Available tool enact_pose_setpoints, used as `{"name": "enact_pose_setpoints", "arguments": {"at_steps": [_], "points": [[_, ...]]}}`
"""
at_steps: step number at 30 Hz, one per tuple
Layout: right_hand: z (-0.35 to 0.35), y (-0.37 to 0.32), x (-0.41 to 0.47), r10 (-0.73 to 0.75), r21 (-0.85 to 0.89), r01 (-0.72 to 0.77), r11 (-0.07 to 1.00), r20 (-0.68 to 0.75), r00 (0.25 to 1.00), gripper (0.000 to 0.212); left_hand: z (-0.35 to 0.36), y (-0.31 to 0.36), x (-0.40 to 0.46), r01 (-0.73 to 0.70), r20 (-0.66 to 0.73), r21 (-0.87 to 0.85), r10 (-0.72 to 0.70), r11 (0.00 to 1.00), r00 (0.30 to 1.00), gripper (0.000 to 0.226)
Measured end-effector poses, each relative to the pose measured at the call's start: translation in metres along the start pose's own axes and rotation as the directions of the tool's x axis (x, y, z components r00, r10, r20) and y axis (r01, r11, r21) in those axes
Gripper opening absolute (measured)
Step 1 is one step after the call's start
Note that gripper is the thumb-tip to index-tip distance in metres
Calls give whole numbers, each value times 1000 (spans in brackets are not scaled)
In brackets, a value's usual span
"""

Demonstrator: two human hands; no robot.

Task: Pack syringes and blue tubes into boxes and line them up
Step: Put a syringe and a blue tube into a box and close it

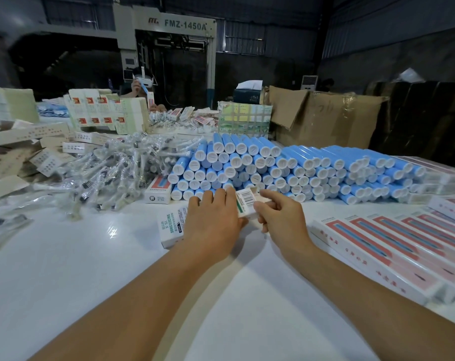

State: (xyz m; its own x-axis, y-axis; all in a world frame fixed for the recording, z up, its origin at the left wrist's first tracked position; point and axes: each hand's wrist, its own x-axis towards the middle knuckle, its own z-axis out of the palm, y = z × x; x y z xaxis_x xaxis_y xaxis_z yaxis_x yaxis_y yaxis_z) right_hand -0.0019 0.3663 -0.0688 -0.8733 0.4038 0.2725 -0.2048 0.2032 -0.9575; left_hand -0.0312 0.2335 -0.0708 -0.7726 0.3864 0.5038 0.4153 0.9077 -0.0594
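Behind you the stacked blue tubes (286,168) crowd close, so while your left hand (210,222) and right hand (281,217) both pinch the open box (247,203) just above the table, a nudge could topple that stack.

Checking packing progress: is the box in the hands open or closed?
Open: the box has its far end flap raised, right hand fingers at it, left hand steadying.

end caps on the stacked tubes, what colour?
White caps on light blue tubes; clearest in the head view.
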Motion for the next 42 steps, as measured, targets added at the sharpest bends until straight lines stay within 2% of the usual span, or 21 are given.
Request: {"name": "enact_pose_setpoints", "arguments": {"at_steps": [3, 5, 9, 15, 20, 22, 24, 25, 27, 28, 30, 32, 34, 36, 38, 42], "points": [[0, 3, 3, -10, -81, 13, 997, 37, 999, 53, 0, 4, -1, -37, 12, 4, 37, 999, 999, 65], [1, 2, 2, -15, -116, 20, 993, 41, 999, 47, -1, 7, -1, -51, 15, 13, 51, 999, 999, 63], [1, 0, -1, 23, -57, -22, 998, 21, 1000, 12, -1, 7, -3, -55, 7, 21, 55, 998, 998, 61], [4, -1, -3, 16, -36, -15, 999, 27, 1000, 28, -1, 10, -6, -59, 21, 39, 59, 997, 998, 60], [0, -3, -3, 2, -67, 2, 998, 52, 999, 26, 0, 11, -6, -38, 14, 39, 38, 999, 999, 58], [-4, -4, 1, -70, -165, 68, 984, -2, 998, 16, 0, 12, -5, -33, -5, 22, 34, 999, 999, 60], [-8, -4, 7, -150, -235, 113, 966, -144, 978, 9, -1, 11, -3, -17, -22, -15, 17, 1000, 1000, 63], [-11, -4, 10, -140, -205, 97, 974, -212, 967, 13, -1, 11, -2, -5, -25, -34, 4, 999, 1000, 65], [-12, -5, 14, 60, 41, -51, 998, -247, 967, 19, -1, 10, -1, 12, -17, -60, -14, 998, 1000, 66], [-11, -7, 14, 201, 219, -159, 963, -187, 962, 22, -2, 10, -1, 16, -13, -65, -17, 998, 1000, 66], [-8, -8, 11, 403, 502, -374, 780, 55, 914, 22, -3, 10, -2, 6, -16, -63, -7, 998, 1000, 66], [-6, -9, 9, 440, 606, -494, 624, 250, 862, 22, -4, 10, -4, -14, -24, -53, 12, 998, 1000, 65], [-6, -7, 10, 416, 625, -507, 594, 301, 858, 23, -6, 11, -4, -18, -25, -49, 17, 999, 1000, 64], [-5, -5, 10, 388, 638, -471, 610, 278, 879, 18, -7, 12, -5, -21, -23, -38, 20, 999, 1000, 63], [-3, -3, 9, 340, 603, -409, 685, 232, 911, 14, -8, 13, -6, -33, -12, -24, 33, 999, 999, 60], [0, 0, 3, 200, 327, -212, 921, 70, 977, 10, -10, 15, -8, -49, 1, 8, 49, 999, 999, 61]]}}
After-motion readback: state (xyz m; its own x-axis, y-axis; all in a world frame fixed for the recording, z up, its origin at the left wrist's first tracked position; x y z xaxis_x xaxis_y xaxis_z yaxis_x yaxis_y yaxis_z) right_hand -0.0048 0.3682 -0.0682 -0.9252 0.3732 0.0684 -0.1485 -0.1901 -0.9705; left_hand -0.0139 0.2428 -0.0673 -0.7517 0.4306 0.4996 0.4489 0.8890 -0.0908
